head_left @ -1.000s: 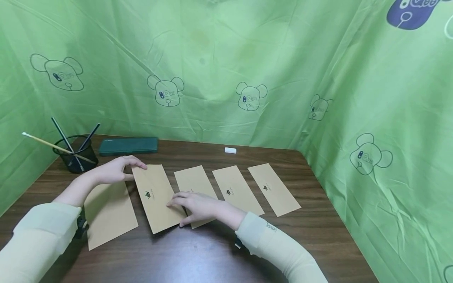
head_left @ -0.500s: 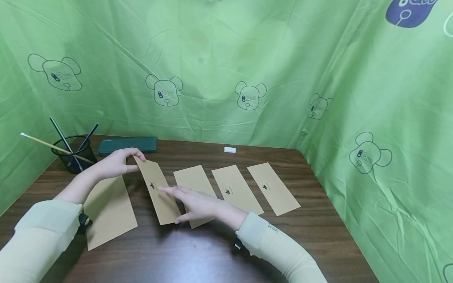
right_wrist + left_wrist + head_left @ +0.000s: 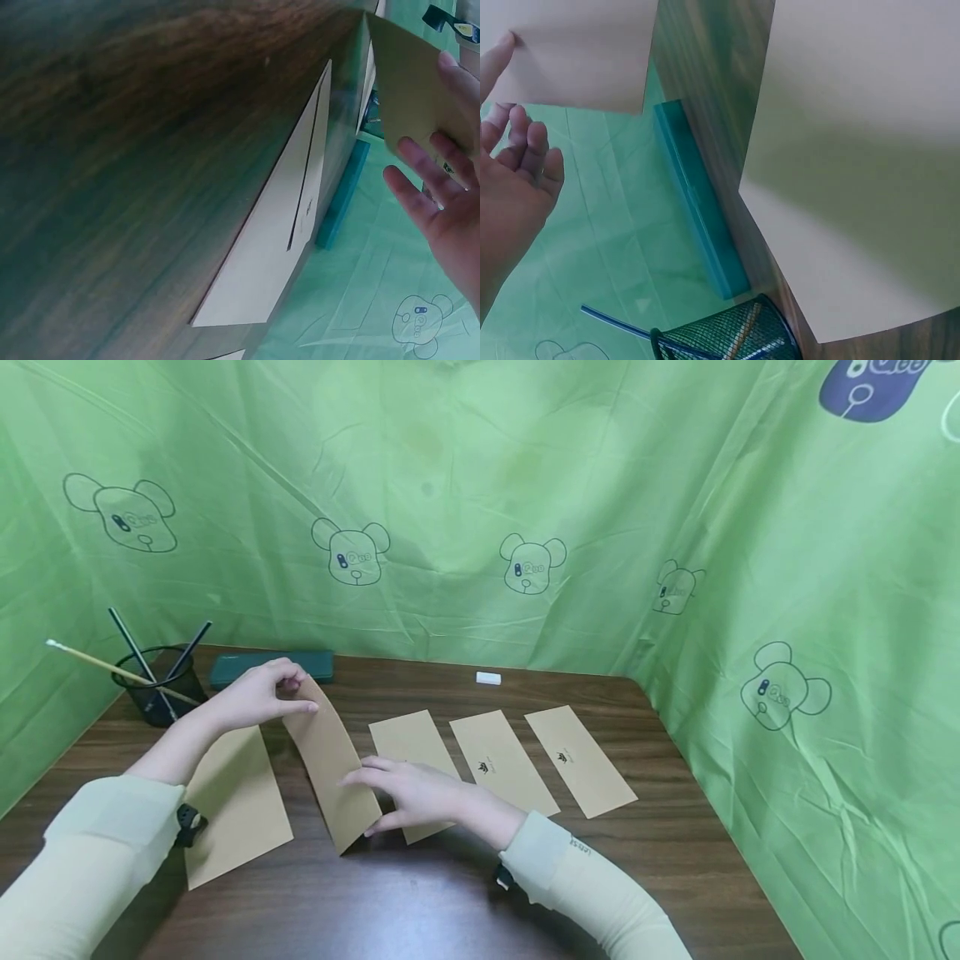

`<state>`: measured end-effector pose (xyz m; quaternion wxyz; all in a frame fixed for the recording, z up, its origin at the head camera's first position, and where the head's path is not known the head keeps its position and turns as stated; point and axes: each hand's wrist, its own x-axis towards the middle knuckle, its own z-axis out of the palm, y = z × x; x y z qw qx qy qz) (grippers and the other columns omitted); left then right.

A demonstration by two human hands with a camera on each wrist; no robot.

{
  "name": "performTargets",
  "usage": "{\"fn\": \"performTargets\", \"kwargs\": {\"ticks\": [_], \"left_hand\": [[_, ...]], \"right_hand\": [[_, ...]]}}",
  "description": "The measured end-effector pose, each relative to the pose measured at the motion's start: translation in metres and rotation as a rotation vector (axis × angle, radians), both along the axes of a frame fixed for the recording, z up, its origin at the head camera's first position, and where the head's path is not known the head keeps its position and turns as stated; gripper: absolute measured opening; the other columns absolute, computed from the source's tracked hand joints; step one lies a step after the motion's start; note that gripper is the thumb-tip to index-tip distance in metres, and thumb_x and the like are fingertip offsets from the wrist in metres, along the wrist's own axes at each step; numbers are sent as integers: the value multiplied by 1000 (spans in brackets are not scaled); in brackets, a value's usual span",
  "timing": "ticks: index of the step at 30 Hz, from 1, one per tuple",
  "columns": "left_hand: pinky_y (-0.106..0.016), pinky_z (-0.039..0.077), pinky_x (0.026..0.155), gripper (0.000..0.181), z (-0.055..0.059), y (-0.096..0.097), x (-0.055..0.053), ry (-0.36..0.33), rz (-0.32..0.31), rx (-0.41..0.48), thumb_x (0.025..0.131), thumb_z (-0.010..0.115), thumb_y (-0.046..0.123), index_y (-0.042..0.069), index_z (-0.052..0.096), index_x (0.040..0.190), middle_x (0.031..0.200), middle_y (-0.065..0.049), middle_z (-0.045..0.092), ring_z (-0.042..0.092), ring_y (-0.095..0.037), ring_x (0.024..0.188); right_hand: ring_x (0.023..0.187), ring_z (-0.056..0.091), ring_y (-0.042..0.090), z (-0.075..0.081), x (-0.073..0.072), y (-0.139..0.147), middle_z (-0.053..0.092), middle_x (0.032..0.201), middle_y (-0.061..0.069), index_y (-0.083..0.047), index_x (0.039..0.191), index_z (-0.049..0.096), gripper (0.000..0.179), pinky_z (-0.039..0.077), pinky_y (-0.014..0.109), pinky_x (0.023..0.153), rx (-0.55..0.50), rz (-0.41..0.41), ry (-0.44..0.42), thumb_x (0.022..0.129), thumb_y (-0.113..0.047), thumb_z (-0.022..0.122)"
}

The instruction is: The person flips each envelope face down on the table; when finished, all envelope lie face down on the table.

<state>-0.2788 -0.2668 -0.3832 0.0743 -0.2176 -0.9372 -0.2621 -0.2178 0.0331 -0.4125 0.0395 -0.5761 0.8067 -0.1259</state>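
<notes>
Head view puts the raised kraft-paper sheet [image 3: 330, 760] on the left half of the bench [image 3: 337, 910], tilted up between one plain flat sheet [image 3: 236, 810] to its left and a row of three flat sheets [image 3: 497, 756] to its right. Its long axis runs from a high far end down toward you, slanting slightly right, with a bow along that length. Your left hand [image 3: 258, 695] pinches the high end, thumb on the plain face; from there, the paper extends toward you and to the right. Your right hand [image 3: 412, 793] is nearer the low end, by its right edge, with fingers loosely spread rather than clenched; the paper lies just left of them. Right wrist view shows a dark printed mark [image 3: 448, 166] on the face turned toward that hand. Whether the low corner touches the bench, you cannot tell for certain.
</notes>
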Motion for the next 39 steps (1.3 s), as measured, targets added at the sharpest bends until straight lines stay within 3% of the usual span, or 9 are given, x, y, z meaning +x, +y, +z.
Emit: {"fn": "performTargets", "kwargs": {"ticks": [7,11,15,20,25,29,33,39], "left_hand": [[-40,43,78,37,-2,0,-3,-35,-34,33,81,73,38,12,57,100,96,-5,57,53,-21,89],[-42,45,82,52,-6,-2,-4,-68,-60,45,79,75,36,10,57,121,101,-6,62,56,-21,93],[-42,44,83,70,-10,-3,-3,-95,-101,70,76,79,30,12,46,135,103,-7,59,55,-22,94],[-41,44,84,67,-18,-4,-5,-106,-123,105,74,81,16,8,42,128,107,-9,56,55,-23,96],[-48,43,87,62,-27,-7,-10,-111,-135,98,74,78,2,8,43,124,104,-11,58,55,-29,97],[-55,41,91,63,-36,-11,-10,-177,-166,75,72,81,8,7,45,124,109,-19,59,54,-37,105],[-58,39,93,78,-50,-17,-8,-255,-177,29,71,83,20,5,40,134,120,-25,54,50,-42,114],[-55,41,89,85,-65,-20,-9,-301,-185,-27,71,83,23,2,36,138,110,-19,57,52,-39,107]], "right_hand": [[124,45,3,-2,-2,2,51,130,-6,-18,130,50,65,26,12,105,-48,14,66,76,-44,75],[124,44,3,-4,-3,4,52,131,-6,-18,131,50,67,25,12,106,-55,-2,74,76,-45,75],[127,42,3,-11,-7,5,50,134,-6,-18,134,49,69,24,13,107,-43,-32,58,76,-47,74],[132,38,5,-18,-11,7,46,140,-6,-18,139,43,76,24,16,109,0,-63,18,77,-51,71],[132,37,5,-22,-13,9,45,142,-7,-18,141,41,77,25,17,109,36,-75,-21,78,-53,69],[131,38,4,-22,-14,11,45,142,-8,-20,142,41,78,28,18,108,63,-74,-42,78,-55,68],[133,36,5,-19,-16,10,43,144,-8,-20,143,39,78,26,19,109,98,-46,-64,80,-56,66],[134,34,7,-20,-22,7,40,147,-8,-21,145,37,75,23,23,111,142,-10,-60,83,-56,62]]}}
